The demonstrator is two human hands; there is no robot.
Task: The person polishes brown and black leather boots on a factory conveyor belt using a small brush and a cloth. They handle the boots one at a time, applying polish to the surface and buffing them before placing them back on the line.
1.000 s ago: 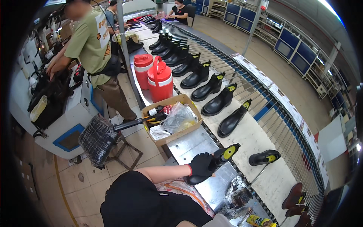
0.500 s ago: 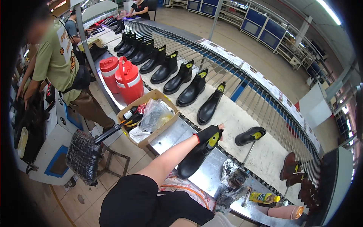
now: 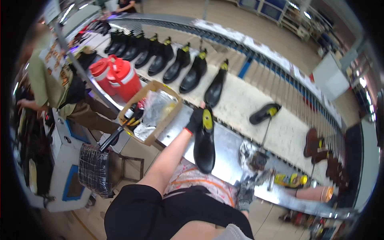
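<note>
A black ankle boot (image 3: 205,150) with a yellow-green lining hangs toe toward me over the metal ledge (image 3: 230,170). My left hand (image 3: 196,120), in a black fingerless glove, is closed on the boot's shaft near its opening. My right hand (image 3: 245,197), in a grey glove, is low by the ledge's near edge, its fingers blurred; whether it holds anything I cannot make out. Closest to it are a dark, foil-covered lump (image 3: 256,159) and a yellow-labelled bottle (image 3: 290,180). Another black boot (image 3: 265,114) lies on the pale conveyor belt (image 3: 240,130).
Several black boots (image 3: 194,74) stand along the belt, and brown boots (image 3: 313,143) are at its right end. A cardboard box (image 3: 150,138) of odds and ends and red jugs (image 3: 124,80) are on the left. Beyond them stand a wrapped stool (image 3: 96,170) and a person (image 3: 52,80).
The held boot has swung more upright, its toe pointing toward me. My right hand has shifted slightly right and up. The whole view has turned somewhat.
</note>
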